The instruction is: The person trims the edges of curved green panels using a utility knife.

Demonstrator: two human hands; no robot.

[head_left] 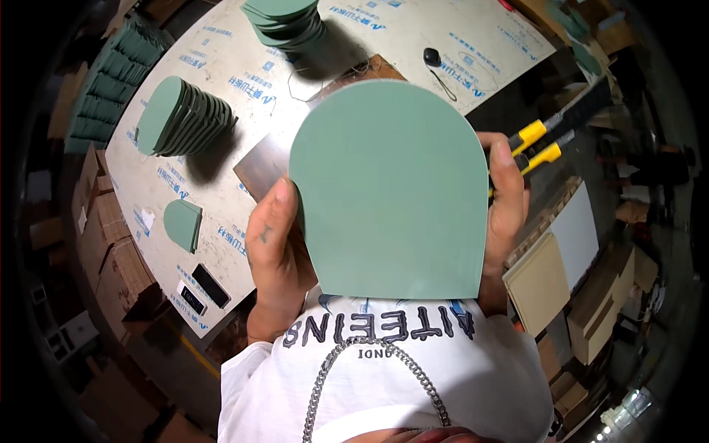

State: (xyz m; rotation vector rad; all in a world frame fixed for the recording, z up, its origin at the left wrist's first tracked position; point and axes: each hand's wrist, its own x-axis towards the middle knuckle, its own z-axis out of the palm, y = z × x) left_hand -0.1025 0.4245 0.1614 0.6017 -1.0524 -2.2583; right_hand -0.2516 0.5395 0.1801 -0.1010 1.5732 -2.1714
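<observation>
A flat green panel (391,188) with a rounded top and a straight bottom edge is held up close in front of my chest. My left hand (272,240) grips its left edge, thumb near the front and fingers hidden behind. On the opposite edge my right hand (506,196) grips it the same way, thumb pointing up. Whether more panels lie behind this one cannot be seen. Partly covered by the panel, a brown metal-looking plate (255,166) lies on the white table (221,59).
Stacks of similar green pieces stand on the table at left (185,118) and at the far side (284,26). A smaller green stack (182,225), a phone (210,286) and a black digital device (192,297) lie near the left corner. Yellow-and-black handles (533,140) and cardboard (602,303) are at right.
</observation>
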